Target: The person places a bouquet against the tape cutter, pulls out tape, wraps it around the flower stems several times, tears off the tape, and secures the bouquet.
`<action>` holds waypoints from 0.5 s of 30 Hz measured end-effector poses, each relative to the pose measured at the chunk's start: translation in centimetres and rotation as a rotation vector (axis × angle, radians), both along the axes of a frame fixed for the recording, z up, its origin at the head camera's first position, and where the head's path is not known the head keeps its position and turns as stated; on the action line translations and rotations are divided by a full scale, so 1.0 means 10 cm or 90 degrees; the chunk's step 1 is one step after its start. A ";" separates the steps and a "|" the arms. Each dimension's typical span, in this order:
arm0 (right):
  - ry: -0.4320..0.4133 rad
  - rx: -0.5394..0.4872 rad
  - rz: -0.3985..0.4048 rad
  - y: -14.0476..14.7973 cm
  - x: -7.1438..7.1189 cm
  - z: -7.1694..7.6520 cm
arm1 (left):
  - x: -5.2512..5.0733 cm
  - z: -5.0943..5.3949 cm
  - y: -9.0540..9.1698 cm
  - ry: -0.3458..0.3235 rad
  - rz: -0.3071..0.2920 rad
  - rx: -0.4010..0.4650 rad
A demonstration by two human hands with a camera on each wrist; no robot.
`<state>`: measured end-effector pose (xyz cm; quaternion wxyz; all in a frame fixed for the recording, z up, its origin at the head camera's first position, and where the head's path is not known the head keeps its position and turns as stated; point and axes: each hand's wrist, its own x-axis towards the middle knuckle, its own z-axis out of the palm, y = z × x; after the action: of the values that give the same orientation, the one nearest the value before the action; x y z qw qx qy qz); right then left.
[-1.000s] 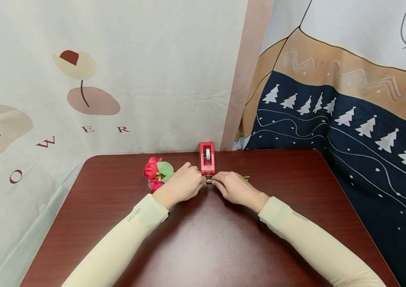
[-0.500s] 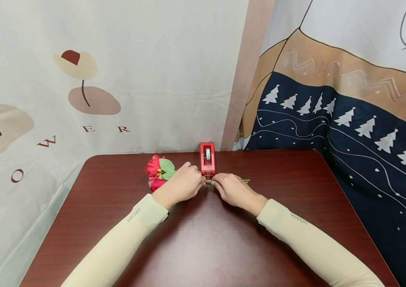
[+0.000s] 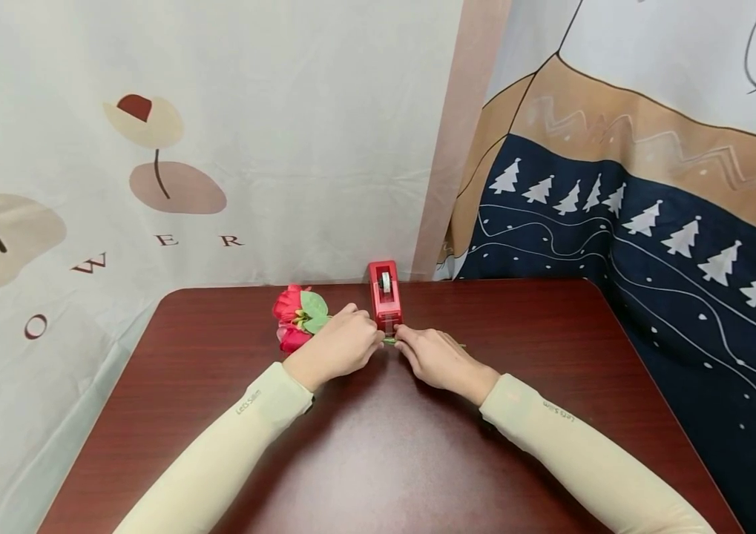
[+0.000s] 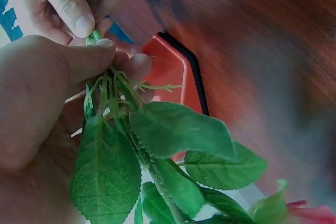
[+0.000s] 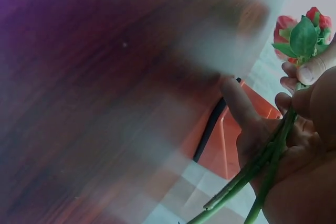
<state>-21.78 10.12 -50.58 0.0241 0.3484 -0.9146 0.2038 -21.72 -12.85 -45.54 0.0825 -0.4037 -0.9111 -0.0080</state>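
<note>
A bunch of red roses (image 3: 288,302) with green leaves (image 4: 107,169) lies crosswise near the far side of the table, blooms to the left. My left hand (image 3: 340,343) pinches the stems between thumb and fingers, just below the leaves. Close beside it, my right hand (image 3: 443,360) pinches the same stems (image 5: 274,153); their cut ends run past its palm in the right wrist view. Directly behind the short gap between both hands stands a red tape dispenser (image 3: 386,297) with a roll of clear tape. Whether tape is on the stems is hidden by the fingers.
The dark red-brown table (image 3: 391,460) has rounded far corners. A pale curtain (image 3: 311,148) with printed flowers and letters hangs behind it. To the right hangs a navy cloth (image 3: 671,326) with white trees.
The rose blooms have shifted slightly right and away from me. The dispenser has tilted a little, its far end to the left. Both hands have barely moved and keep their hold on the stems.
</note>
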 end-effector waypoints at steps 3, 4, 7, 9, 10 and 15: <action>0.011 0.007 0.011 0.01 0.01 0.00 | 0.01 0.01 0.00 0.000 -0.004 -0.002; 0.014 0.008 0.015 0.01 0.01 0.00 | 0.01 0.01 0.00 0.002 -0.007 -0.003; 0.025 0.011 0.023 0.02 0.02 0.01 | 0.02 0.02 0.01 -0.001 -0.011 -0.006; 0.024 0.009 0.026 0.03 0.03 0.01 | 0.03 0.03 0.01 0.000 -0.016 -0.005; 0.022 0.009 0.028 0.03 0.03 0.01 | 0.03 0.04 0.01 0.002 -0.018 -0.004; -0.008 0.015 0.037 0.05 0.04 0.06 | 0.05 0.05 0.01 0.001 -0.015 -0.012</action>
<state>-21.39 10.61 -50.02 0.0079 0.3741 -0.9065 0.1956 -21.21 -12.74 -45.05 0.0795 -0.4154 -0.9062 -0.0003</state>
